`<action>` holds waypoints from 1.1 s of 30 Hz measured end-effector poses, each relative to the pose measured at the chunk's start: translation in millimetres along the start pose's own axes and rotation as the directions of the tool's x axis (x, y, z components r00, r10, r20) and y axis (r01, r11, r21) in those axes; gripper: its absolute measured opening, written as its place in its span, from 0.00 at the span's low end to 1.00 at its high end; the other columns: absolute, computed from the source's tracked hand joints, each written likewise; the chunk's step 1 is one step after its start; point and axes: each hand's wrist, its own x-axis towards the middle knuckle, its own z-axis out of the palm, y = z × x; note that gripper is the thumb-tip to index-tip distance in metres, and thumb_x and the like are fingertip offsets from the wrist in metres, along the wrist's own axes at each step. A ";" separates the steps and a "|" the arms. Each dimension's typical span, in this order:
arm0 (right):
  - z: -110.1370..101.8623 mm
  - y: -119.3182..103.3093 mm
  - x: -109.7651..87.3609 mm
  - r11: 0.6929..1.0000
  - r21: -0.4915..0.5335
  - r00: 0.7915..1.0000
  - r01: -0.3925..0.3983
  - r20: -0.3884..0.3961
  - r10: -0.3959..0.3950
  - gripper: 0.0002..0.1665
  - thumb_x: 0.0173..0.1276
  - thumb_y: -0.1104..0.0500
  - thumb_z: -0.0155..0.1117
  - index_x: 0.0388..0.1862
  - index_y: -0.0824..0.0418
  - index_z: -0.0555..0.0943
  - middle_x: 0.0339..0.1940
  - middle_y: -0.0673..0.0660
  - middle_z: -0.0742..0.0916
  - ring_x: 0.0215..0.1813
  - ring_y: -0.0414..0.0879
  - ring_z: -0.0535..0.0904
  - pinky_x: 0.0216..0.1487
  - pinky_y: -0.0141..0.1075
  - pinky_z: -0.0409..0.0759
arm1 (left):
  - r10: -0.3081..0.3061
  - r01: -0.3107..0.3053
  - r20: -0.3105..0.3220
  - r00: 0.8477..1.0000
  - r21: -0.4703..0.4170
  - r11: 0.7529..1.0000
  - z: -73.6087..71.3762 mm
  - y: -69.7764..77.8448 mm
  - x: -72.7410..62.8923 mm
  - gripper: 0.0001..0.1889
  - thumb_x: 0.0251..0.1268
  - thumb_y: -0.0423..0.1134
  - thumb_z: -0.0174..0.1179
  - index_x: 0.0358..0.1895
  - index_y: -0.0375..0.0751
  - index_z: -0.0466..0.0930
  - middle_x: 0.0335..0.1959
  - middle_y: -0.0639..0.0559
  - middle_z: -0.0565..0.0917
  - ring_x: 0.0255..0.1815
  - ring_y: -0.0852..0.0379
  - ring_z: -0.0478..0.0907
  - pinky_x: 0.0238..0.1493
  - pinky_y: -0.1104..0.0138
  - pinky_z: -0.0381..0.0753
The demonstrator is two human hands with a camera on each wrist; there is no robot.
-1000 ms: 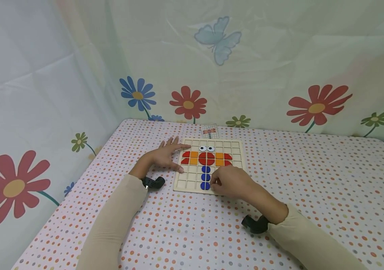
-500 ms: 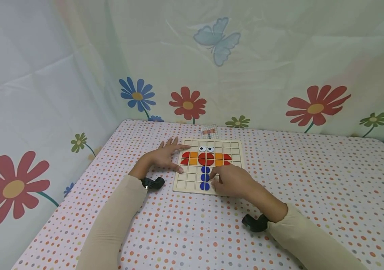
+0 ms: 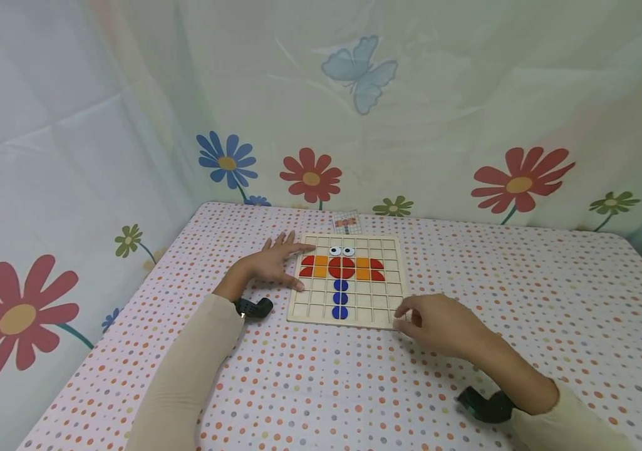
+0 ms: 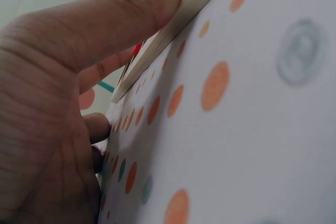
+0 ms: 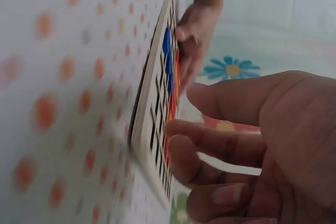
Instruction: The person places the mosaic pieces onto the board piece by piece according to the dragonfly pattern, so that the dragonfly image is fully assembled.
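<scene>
A wooden grid board [image 3: 379, 305] lies on the table, its cells partly filled with flat pieces. Two eye pieces [image 3: 342, 251] sit above a red circle [image 3: 341, 268]; orange squares [image 3: 362, 269] and red rounded pieces [image 3: 377, 270] flank it. Blue half-round pieces [image 3: 340, 299] run down in a column below. My left hand [image 3: 269, 263] rests at the board's left edge, fingers spread, thumb and forefinger on the rim. Near the board's front right corner is my right hand [image 3: 439, 322], raised, fingers loosely bent, thumb apart from the fingertips in the right wrist view, nothing between them.
A small printed card [image 3: 346, 222] with a similar gridded picture lies just behind the board. The table wears a dotted cloth [image 3: 309, 382]. A flowered curtain [image 3: 439, 125] hangs along the back and left sides.
My right hand has moved from the blue column to the right, off toward the board's front right corner. The left hand stays in place on the board's edge.
</scene>
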 end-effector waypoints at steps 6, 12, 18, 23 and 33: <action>-3.2 50.1 -43.3 0.995 -0.052 0.995 -0.087 0.036 0.089 0.22 0.59 0.44 0.72 0.48 0.56 0.86 0.38 0.53 0.83 0.36 0.45 0.79 0.32 0.42 0.78 | -0.002 0.002 0.008 1.000 0.000 1.000 -3.3 0.8 -6.7 0.53 0.44 0.65 0.73 0.77 0.70 0.53 0.82 0.44 0.32 0.81 0.43 0.21 0.77 0.41 0.24; 6.0 65.6 -61.1 0.999 -0.051 1.000 -0.012 -0.012 0.012 0.36 0.53 0.40 0.76 0.60 0.51 0.80 0.44 0.53 0.80 0.38 0.41 0.73 0.33 0.36 0.71 | 0.006 -0.006 0.009 1.000 0.017 1.000 -5.4 -4.8 -14.5 0.49 0.51 0.62 0.70 0.77 0.66 0.55 0.82 0.42 0.32 0.81 0.42 0.22 0.76 0.40 0.23; 10.0 77.7 -57.7 0.998 0.060 1.000 0.015 -0.022 -0.014 0.39 0.54 0.37 0.74 0.65 0.45 0.76 0.42 0.51 0.78 0.31 0.39 0.67 0.27 0.32 0.66 | 0.032 -0.033 0.009 0.999 0.022 0.999 -4.2 -2.8 -12.2 0.46 0.55 0.60 0.67 0.77 0.66 0.56 0.81 0.40 0.32 0.81 0.40 0.22 0.76 0.38 0.24; -1.5 104.6 -54.1 0.958 0.282 0.996 0.060 0.044 -0.076 0.36 0.57 0.44 0.75 0.64 0.52 0.77 0.38 0.52 0.75 0.30 0.38 0.66 0.28 0.31 0.68 | 0.041 -0.041 0.012 0.999 0.033 0.999 -1.8 4.2 -4.1 0.45 0.54 0.62 0.66 0.77 0.67 0.56 0.81 0.41 0.31 0.81 0.41 0.22 0.77 0.40 0.24; -9.0 119.2 -51.9 0.907 0.414 0.987 0.080 0.092 -0.130 0.32 0.62 0.49 0.72 0.63 0.60 0.78 0.38 0.54 0.76 0.27 0.38 0.66 0.26 0.32 0.67 | -0.001 0.001 0.014 1.000 0.014 1.000 -1.4 9.6 -0.3 0.45 0.55 0.58 0.67 0.77 0.68 0.55 0.81 0.40 0.31 0.81 0.37 0.22 0.76 0.39 0.24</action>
